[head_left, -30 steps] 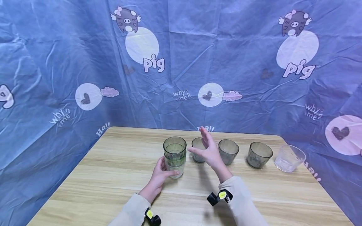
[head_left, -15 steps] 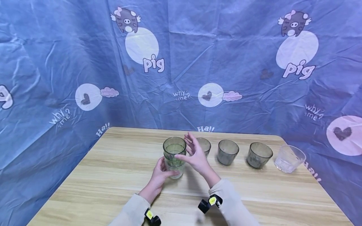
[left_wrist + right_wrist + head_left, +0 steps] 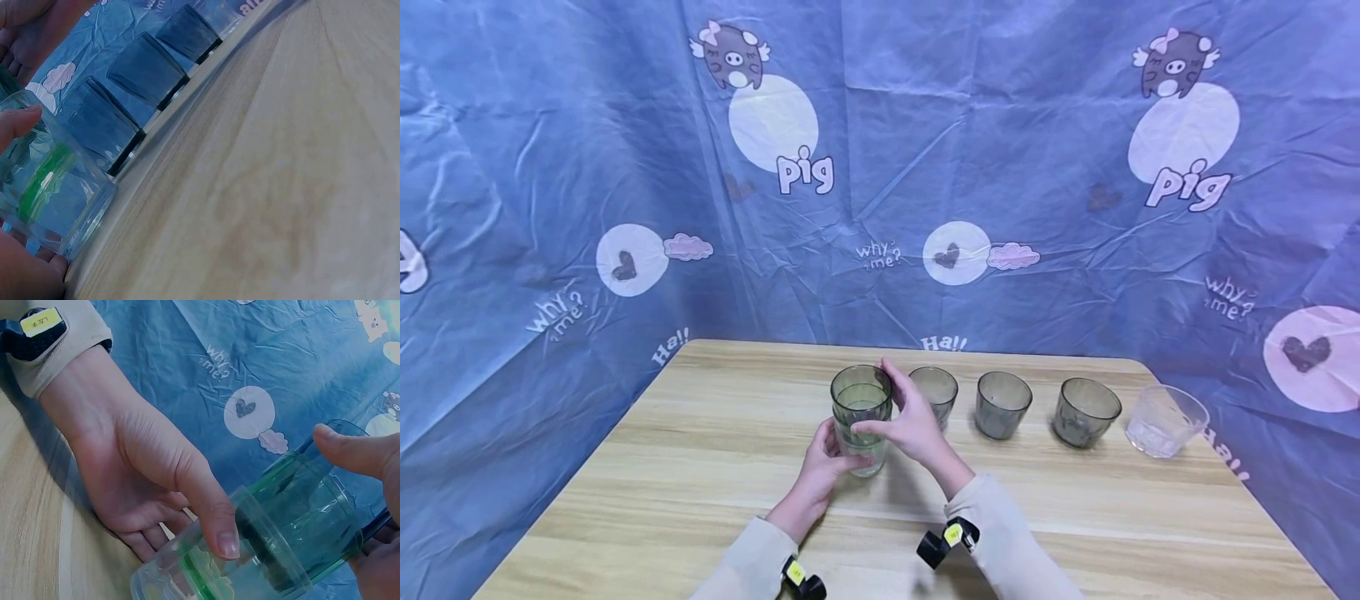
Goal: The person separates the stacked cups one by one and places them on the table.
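A stack of nested glasses stands upright on the table in the head view. Its lowest is a clear glass [image 3: 867, 467]; above it shows a green glass [image 3: 306, 512], topped by a dark-rimmed, smoky-looking glass [image 3: 861, 385]. My left hand [image 3: 822, 467] grips the clear glass low down, thumb across the near side. From the right, my right hand [image 3: 913, 421] holds the upper part, its thumb in front and fingers behind near the rim. Both hands also show in the right wrist view, the right thumb [image 3: 350, 447] lying against the smoky glass.
Right of the stack, a row of grey glasses begins with one partly hidden glass [image 3: 942, 392], then a second [image 3: 1003, 408] and a third [image 3: 1084, 417]. A clear glass [image 3: 1161, 425] ends the row near the table's right edge. A blue printed cloth [image 3: 880, 167] hangs behind the table.
My right hand has moved left from beside the stack and now holds its upper part. The left hand keeps its grip, with the stack in nearly the same place.
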